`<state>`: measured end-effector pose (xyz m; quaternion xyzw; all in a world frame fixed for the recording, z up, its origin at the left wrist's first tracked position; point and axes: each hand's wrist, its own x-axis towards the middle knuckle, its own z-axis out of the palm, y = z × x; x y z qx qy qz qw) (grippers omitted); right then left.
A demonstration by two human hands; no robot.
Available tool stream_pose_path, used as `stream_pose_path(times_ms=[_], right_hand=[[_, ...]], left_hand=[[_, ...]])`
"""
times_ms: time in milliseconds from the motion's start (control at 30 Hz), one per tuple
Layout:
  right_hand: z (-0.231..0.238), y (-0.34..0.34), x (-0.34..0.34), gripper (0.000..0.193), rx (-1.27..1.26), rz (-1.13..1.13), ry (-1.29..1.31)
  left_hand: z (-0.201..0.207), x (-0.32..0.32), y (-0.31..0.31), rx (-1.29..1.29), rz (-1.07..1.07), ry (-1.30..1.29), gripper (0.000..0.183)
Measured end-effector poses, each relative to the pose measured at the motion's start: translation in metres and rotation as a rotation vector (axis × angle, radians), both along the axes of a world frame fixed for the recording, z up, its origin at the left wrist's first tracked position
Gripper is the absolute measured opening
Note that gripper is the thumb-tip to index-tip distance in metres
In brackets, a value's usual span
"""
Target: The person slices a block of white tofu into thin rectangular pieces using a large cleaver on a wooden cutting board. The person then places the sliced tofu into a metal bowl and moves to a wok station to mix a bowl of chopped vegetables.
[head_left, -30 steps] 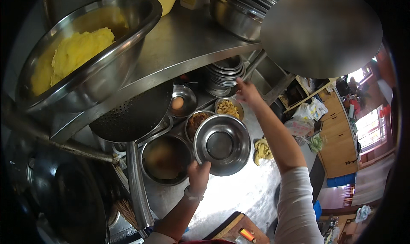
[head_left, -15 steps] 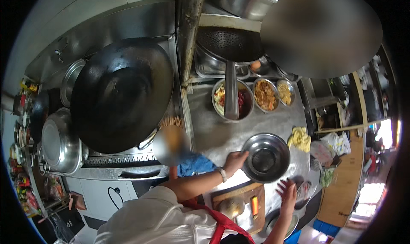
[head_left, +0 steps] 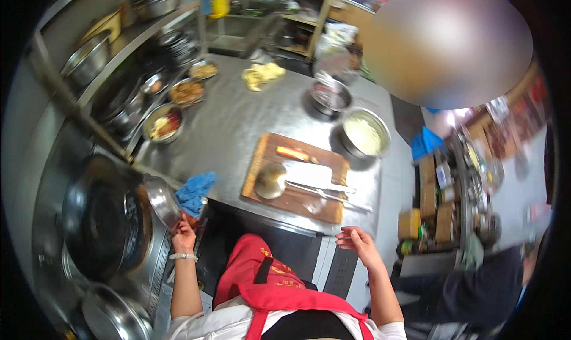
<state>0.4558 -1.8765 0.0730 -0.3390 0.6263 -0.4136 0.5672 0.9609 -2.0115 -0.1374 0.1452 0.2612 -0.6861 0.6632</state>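
My left hand [head_left: 183,238] grips the rim of a steel bowl [head_left: 162,203], which is tilted on its side near the wok's edge. The dark wok [head_left: 98,227] sits on the stove at the left. A crumpled blue cloth [head_left: 196,191] lies just right of the bowl. My right hand [head_left: 357,242] hovers in front of the counter edge, fingers stretched and holding nothing. Nearest to it is a wooden cutting board [head_left: 254,176] bearing a steel ladle [head_left: 270,182], a cleaver [head_left: 309,173] and an orange-red piece [head_left: 292,153], perhaps carrot.
Bowls of food [head_left: 163,123] line the counter's far left, beneath a shelf rail [head_left: 146,28]. A yellow cloth [head_left: 262,75] lies farther back. A pot with pale contents [head_left: 364,133] and a steel bowl [head_left: 331,97] stand right of centre. Another person's dark sleeve [head_left: 464,286] shows at lower right.
The view has swung to the right. My left hand has carried the steel bowl from over the counter to beside the wok and tipped it sideways. My right hand is still empty.
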Motion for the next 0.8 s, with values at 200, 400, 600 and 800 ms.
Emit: stream_pose_path(times_ms=[200, 400, 600, 800], right_hand=[[-0.064, 0.175, -0.024, 0.041, 0.084, -0.483, -0.043], [-0.099, 0.265, 0.070, 0.041, 0.241, -0.767, -0.250], [-0.106, 0.305, 0.115, 0.038, 0.314, -0.688, -0.223], [-0.107, 0.401, 0.168, 0.040, 0.400, -0.991, -0.157]], left_hand=[[0.000, -0.036, -0.007, 0.037, -0.342, -0.280, 0.025], [-0.021, 0.002, -0.001, -0.156, -0.118, 0.365, 0.025], [0.034, -0.085, 0.032, -0.200, -0.507, 0.520, 0.029], [0.064, -0.104, 0.039, -0.322, -0.582, 0.547, 0.016]])
